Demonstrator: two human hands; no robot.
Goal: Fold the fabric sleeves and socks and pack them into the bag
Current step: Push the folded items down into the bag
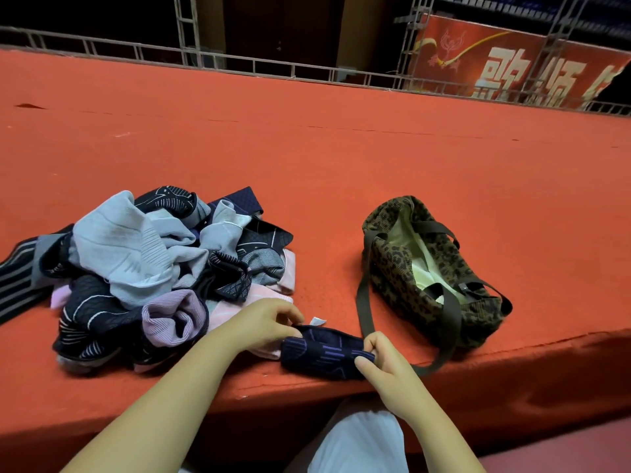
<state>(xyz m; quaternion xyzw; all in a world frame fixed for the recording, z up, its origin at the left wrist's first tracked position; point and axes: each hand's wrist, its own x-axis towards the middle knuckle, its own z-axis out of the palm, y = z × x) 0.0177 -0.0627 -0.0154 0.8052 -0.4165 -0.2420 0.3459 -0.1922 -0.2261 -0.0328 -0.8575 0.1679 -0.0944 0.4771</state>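
2 hands, left hand (269,322) and right hand (382,356), pinch dark sock (321,353) beside bag (403,268).

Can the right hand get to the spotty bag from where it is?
Probably yes. The right hand pinches the dark folded piece right beside the leopard bag, whose strap lies just by that hand. Its top gapes open and nothing lies between them.
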